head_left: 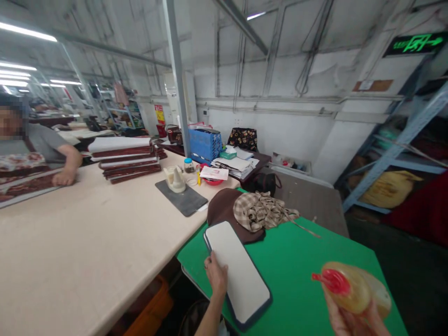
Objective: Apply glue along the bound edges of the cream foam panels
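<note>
A long white panel with a dark blue edge lies tilted over the green tabletop. On its left edge rests my left hand, thumb on the white face and fingers at the rim, gripping it. At the lower right, my right hand is wrapped round a squeeze bottle of yellowish liquid, its red nozzle pointing left. Behind the panel are a dark brown piece and a bunched checked cloth.
A cream-covered table fills the left, bearing stacked folded pieces and a dark mat with a dispenser. A person works at the far left. Beyond stand a blue crate and a red dish; metal shelving is at right.
</note>
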Demonstrator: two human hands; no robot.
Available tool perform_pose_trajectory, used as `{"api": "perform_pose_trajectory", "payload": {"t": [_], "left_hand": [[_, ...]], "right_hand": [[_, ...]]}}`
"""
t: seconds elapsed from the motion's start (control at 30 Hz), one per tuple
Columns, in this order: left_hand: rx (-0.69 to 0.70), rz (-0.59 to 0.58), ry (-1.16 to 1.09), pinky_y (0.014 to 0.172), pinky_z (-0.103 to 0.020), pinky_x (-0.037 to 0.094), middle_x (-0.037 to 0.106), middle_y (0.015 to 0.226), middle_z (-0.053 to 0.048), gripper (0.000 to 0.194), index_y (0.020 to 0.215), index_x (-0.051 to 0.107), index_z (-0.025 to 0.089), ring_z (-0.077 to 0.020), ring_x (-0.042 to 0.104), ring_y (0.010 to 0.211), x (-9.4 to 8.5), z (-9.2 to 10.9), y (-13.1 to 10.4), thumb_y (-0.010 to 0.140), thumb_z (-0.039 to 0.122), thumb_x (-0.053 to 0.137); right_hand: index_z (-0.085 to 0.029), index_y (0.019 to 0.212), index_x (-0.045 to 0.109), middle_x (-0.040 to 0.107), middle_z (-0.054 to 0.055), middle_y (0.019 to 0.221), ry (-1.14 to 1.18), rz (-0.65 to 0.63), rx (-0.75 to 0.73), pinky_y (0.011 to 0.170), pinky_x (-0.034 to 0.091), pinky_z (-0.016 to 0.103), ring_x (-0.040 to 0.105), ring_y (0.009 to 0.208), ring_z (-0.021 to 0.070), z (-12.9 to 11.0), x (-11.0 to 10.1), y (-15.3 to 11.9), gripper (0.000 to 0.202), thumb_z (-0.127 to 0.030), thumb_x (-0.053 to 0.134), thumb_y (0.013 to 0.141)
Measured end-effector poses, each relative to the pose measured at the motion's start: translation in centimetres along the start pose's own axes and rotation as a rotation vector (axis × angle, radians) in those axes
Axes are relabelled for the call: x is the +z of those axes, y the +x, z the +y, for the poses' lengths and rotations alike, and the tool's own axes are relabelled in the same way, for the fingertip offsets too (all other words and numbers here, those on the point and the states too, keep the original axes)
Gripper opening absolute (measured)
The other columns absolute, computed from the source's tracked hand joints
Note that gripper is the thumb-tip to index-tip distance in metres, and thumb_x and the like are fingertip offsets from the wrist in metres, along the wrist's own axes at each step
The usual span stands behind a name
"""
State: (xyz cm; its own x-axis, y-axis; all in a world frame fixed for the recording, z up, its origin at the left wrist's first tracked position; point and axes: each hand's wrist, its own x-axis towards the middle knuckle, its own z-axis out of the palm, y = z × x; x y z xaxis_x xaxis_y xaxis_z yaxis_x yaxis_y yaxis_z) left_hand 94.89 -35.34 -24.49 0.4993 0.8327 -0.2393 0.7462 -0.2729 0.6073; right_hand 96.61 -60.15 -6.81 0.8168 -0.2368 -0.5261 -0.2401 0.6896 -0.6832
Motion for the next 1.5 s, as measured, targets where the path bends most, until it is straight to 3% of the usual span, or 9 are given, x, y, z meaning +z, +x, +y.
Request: {"api": "perform_pose_trajectory", "payload": {"t": [0.13, 0.27, 0.47, 0.6, 0.77, 0.93, 1.07, 1.27, 1.5], "left_hand": [[-0.19, 0.121, -0.026, 0.087, -0.047, 0.043, 0.044, 0.128, -0.028, 0.068, 0.131, 0.032, 0.008, -0.0397, 0.046, 0.12, 1.3, 1.8, 0.1, 0.076, 0.035, 0.063], [-0.257, 0.202, -0.095, 0.089, -0.054, 0.04, 0.048, 0.123, -0.026, 0.068, 0.121, 0.042, 0.011, -0.0436, 0.045, 0.12, 2.1, 2.8, 0.4, 0.063, 0.028, 0.073], [-0.064, 0.221, -0.342, 0.091, -0.04, 0.045, 0.057, 0.106, -0.018, 0.063, 0.123, 0.045, 0.007, -0.0322, 0.051, 0.117, 1.6, 1.8, -0.2, 0.065, 0.023, 0.066], [0.046, 0.155, -0.53, 0.079, -0.035, 0.052, 0.064, 0.096, -0.011, 0.061, 0.127, 0.041, 0.008, -0.0258, 0.065, 0.092, 0.1, 2.4, -0.2, 0.073, 0.031, 0.055], [0.4, -0.188, -0.749, 0.088, -0.039, 0.048, 0.067, 0.108, -0.011, 0.059, 0.12, 0.057, 0.012, -0.0294, 0.062, 0.102, -7.3, 5.6, -0.4, 0.072, 0.045, 0.06], [0.862, -0.756, -0.342, 0.104, -0.039, 0.035, 0.061, 0.126, -0.009, 0.049, 0.124, 0.06, 0.016, -0.0278, 0.053, 0.119, -17.6, 9.4, -1.9, 0.077, 0.029, 0.063], [1.103, -1.038, -0.005, 0.1, -0.034, 0.039, 0.064, 0.122, -0.005, 0.042, 0.122, 0.062, 0.023, -0.0245, 0.058, 0.112, -23.5, 12.2, -3.3, 0.08, 0.018, 0.06], [1.242, -1.335, 0.145, 0.096, -0.026, 0.042, 0.062, 0.125, -0.002, 0.042, 0.125, 0.059, 0.023, -0.0222, 0.058, 0.114, -28.5, 14.4, -4.1, 0.084, 0.017, 0.057], [1.281, -1.397, 0.307, 0.095, -0.021, 0.042, 0.061, 0.125, -0.007, 0.04, 0.124, 0.057, 0.008, -0.021, 0.057, 0.114, -30.8, 15.5, -5.5, 0.085, 0.016, 0.054]], "right_hand": [[-0.02, 0.095, 0.068, 0.065, 0.008, 0.114, 0.148, 0.063, 0.13, 0.057, 0.059, 0.022, 0.066, 0.093, 0.0205, -2.3, 0.2, 0.6, 0.022, -0.034, 0.054, 0.085], [-0.018, 0.099, 0.066, 0.071, 0.005, 0.096, 0.281, 0.077, 0.27, 0.05, 0.06, 0.028, 0.069, 0.071, 0.0207, -3.9, 0.3, 0.8, 0.022, -0.028, 0.049, 0.09], [-0.019, 0.098, 0.067, 0.072, 0.005, 0.091, 0.34, 0.081, 0.298, 0.049, 0.06, 0.029, 0.069, 0.069, 0.0214, -4.4, -0.2, 1.9, 0.021, -0.03, 0.051, 0.09], [-0.019, 0.098, 0.068, 0.071, 0.005, 0.094, 0.312, 0.035, 0.221, 0.051, 0.059, 0.026, 0.069, 0.071, 0.02, -4.8, -0.1, 1.9, 0.021, -0.029, 0.052, 0.089], [-0.02, 0.091, 0.07, 0.072, 0.005, 0.091, 0.266, -0.128, -0.04, 0.06, 0.059, 0.023, 0.069, 0.075, 0.0184, -6.0, 0.9, 2.2, 0.016, -0.027, 0.066, 0.078], [-0.021, 0.094, 0.07, 0.072, 0.004, 0.09, 0.118, -0.54, -0.487, 0.072, 0.056, 0.022, 0.068, 0.082, 0.0185, -8.3, 3.0, 1.7, 0.042, -0.032, 0.085, 0.056], [-0.024, 0.084, 0.071, 0.071, 0.0, 0.077, -0.037, -0.756, -0.55, 0.063, 0.057, 0.021, 0.068, 0.066, 0.0167, -9.4, 4.8, -0.2, 0.04, -0.032, 0.088, 0.049], [-0.024, 0.075, 0.072, 0.069, -0.001, 0.068, -0.203, -0.877, -0.503, 0.058, 0.055, 0.02, 0.065, 0.058, 0.0148, -9.1, 5.8, -2.9, 0.039, -0.033, 0.09, 0.042], [-0.026, 0.072, 0.071, 0.07, 0.001, 0.076, -0.347, -0.963, -0.48, 0.064, 0.055, 0.028, 0.065, 0.064, 0.0191, -8.9, 5.5, -4.6, 0.035, -0.039, 0.087, 0.044]]}}
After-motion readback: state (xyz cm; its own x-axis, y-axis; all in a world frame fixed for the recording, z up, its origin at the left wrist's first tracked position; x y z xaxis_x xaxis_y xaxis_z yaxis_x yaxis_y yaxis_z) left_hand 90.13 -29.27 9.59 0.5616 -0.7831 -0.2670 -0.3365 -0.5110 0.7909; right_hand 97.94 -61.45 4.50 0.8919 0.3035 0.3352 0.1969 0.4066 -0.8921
